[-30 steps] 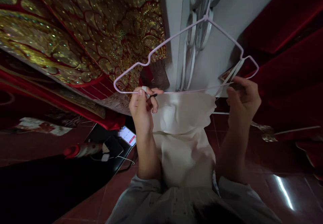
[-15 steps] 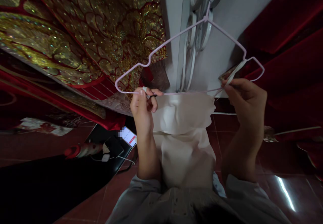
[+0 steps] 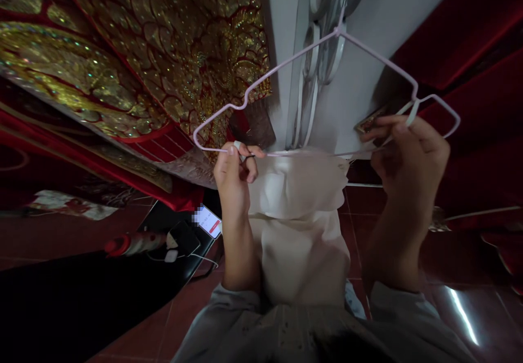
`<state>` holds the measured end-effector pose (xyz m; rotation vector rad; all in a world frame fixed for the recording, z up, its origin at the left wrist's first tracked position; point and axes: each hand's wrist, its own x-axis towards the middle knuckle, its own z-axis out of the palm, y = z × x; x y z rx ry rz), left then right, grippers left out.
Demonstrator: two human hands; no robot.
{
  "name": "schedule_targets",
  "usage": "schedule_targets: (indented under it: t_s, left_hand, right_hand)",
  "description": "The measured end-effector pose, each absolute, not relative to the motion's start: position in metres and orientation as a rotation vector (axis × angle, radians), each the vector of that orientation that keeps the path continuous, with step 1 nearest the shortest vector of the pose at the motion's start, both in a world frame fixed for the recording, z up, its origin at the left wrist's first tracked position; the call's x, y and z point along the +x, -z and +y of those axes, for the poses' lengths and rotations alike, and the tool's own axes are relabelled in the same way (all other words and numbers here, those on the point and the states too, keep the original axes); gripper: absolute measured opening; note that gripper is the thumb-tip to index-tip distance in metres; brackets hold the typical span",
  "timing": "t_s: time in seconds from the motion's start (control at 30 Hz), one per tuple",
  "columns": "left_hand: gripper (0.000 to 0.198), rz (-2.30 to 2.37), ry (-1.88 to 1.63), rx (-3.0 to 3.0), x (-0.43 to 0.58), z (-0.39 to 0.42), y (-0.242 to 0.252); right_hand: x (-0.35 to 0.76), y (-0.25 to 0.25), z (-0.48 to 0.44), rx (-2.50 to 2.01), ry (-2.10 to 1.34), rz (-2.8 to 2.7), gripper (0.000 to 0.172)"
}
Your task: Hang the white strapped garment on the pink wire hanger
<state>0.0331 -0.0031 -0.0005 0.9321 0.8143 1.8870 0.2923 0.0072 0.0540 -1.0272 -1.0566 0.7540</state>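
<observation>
A pale lilac wire hanger (image 3: 286, 66) hangs from a hook on the white door frame. A cream garment (image 3: 300, 227) hangs down from its bottom bar between my arms. My left hand (image 3: 233, 175) is closed, pinching the bottom bar and the garment's left top edge. My right hand (image 3: 411, 153) is closed on the garment's thin white strap (image 3: 411, 109), which loops over the notch at the hanger's right shoulder.
A red and gold sequinned dress (image 3: 134, 58) hangs at the left. Dark red fabric (image 3: 478, 79) fills the right. On a black seat lie a phone (image 3: 207, 221), a charger and a red-tipped tool (image 3: 134, 243). The floor is red tile (image 3: 461, 308).
My right hand has moved right and up with the strap, and the hanger's right end has swung out to the right. My left hand has hardly moved.
</observation>
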Motion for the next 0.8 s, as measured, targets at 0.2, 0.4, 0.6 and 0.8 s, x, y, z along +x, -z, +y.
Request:
schedule_targets:
  t_s: [0.2,0.4,0.6,0.8]
  left_hand:
    - [0.05,0.796,-1.914,0.937,0.031,-0.001,0.002]
    - [0.05,0.852,-1.889,0.954,0.027,0.0,0.001]
    - [0.052,0.846,-1.882,0.972,0.026,-0.001,0.001]
    - [0.051,0.765,-1.889,1.003,0.026,0.001,0.003]
  right_hand:
    - [0.323,-0.07,0.002,-1.035,-0.795,-1.159,0.026]
    - [0.367,-0.027,0.051,-0.797,-0.41,-1.135,0.043]
    - [0.373,0.003,0.074,-0.895,-0.242,-1.099,0.061]
    - [0.351,-0.029,0.043,-1.085,-0.333,-1.339,0.067]
